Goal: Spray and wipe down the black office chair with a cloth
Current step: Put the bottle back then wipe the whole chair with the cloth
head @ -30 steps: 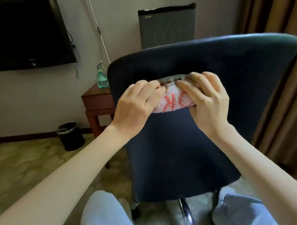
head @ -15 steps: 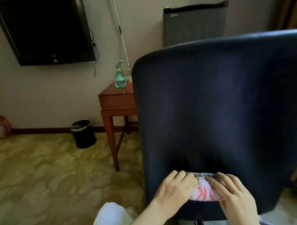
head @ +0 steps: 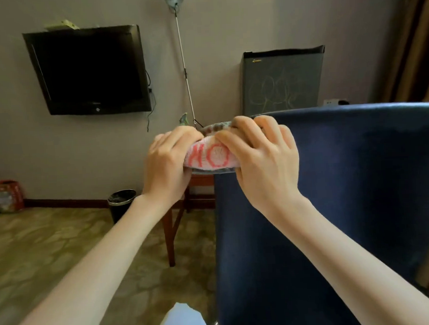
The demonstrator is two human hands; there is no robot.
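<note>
Two hands hold one folded cloth (head: 212,157), white with red letters, pressed to the 10 o'clock corner of the single dark chair (head: 333,206) back. The left hand (head: 169,164) curls round the cloth's left end, and the right hand (head: 262,160) curls round its right end. One spray bottle (head: 184,119) tip peeks out at 12 o'clock of the left hand, above one wooden desk (head: 171,240). One bin (head: 122,203) stands at 8 o'clock.

Between the fingers (head: 246,131) is a white cloth (head: 213,158) with big red letters and a grey stripy edge. Right of the fingers the chair back (head: 357,193) is dark blue. Below them the floor (head: 52,243) is yellow-green with blotchy shapes.
</note>
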